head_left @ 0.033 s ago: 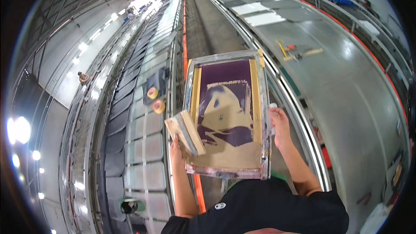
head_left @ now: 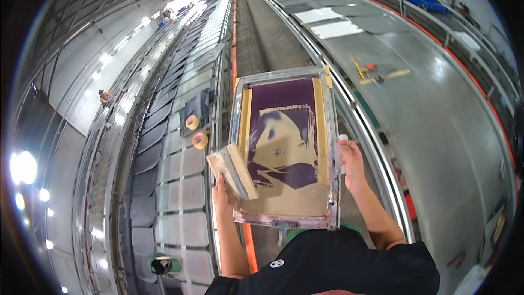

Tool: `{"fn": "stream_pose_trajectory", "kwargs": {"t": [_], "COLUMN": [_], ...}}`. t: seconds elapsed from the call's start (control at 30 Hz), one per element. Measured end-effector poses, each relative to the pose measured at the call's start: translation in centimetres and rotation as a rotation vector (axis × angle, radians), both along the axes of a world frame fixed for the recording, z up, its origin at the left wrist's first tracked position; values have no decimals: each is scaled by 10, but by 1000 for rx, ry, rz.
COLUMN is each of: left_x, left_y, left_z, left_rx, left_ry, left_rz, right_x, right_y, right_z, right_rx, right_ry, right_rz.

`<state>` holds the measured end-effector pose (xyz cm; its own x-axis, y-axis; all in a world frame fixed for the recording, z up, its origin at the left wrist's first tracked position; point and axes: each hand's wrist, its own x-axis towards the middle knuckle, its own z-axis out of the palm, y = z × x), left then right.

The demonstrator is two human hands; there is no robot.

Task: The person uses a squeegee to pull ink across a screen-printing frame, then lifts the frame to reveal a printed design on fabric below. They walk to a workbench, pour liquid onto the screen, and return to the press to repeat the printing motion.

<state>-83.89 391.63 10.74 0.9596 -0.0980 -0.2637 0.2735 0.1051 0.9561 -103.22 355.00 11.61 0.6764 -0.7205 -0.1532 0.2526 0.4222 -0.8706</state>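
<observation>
At the centre of the frame, one printing screen [head_left: 281,142] stands tilted up before the person, its mesh dark purple with one pale beige motif and two yellow strips [head_left: 321,131] running down its inner sides. Of the two hands, the left grip [head_left: 220,194], left of the screen's lower half, is closed around one squeegee [head_left: 233,172], a slanting wooden block with a grey band, which overlaps the screen's lower left corner. The right grip [head_left: 350,158], right of centre, has its fingers curled around one white handle [head_left: 343,139] at the screen's right edge. On the left counter [head_left: 182,191], left of centre, are two tape rolls [head_left: 192,122], the upper one against one dark cloth [head_left: 198,105]; one green-rimmed item [head_left: 165,265] shows at lower left. On the right counter [head_left: 431,147], toward the upper right, lie two white sheets [head_left: 337,29], and below them one yellow tool [head_left: 357,68] beside one wooden stick [head_left: 388,76]. One other person [head_left: 105,98] is at far left.
</observation>
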Motion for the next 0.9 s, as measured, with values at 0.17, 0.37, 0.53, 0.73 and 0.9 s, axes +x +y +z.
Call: {"fn": "stream_pose_trajectory", "kwargs": {"t": [0.17, 0.37, 0.53, 0.73, 0.9], "left_x": [28, 165, 294, 444, 572], "left_y": [-28, -78, -129, -201, -284], "left_z": [2, -33, -17, 0, -14], "left_rx": [-104, -107, -129, -63, -39], "left_ry": [21, 35, -9, 38, 22], "left_rz": [158, 223, 161, 57, 31], "right_x": [82, 244, 359, 463, 565], "right_y": [-43, -102, -148, -201, -265], "right_z": [0, -30, -17, -20, -40], "right_rx": [15, 5, 18, 8, 48], "right_ry": [24, 25, 7, 27, 75], "right_rz": [106, 186, 155, 63, -4]}}
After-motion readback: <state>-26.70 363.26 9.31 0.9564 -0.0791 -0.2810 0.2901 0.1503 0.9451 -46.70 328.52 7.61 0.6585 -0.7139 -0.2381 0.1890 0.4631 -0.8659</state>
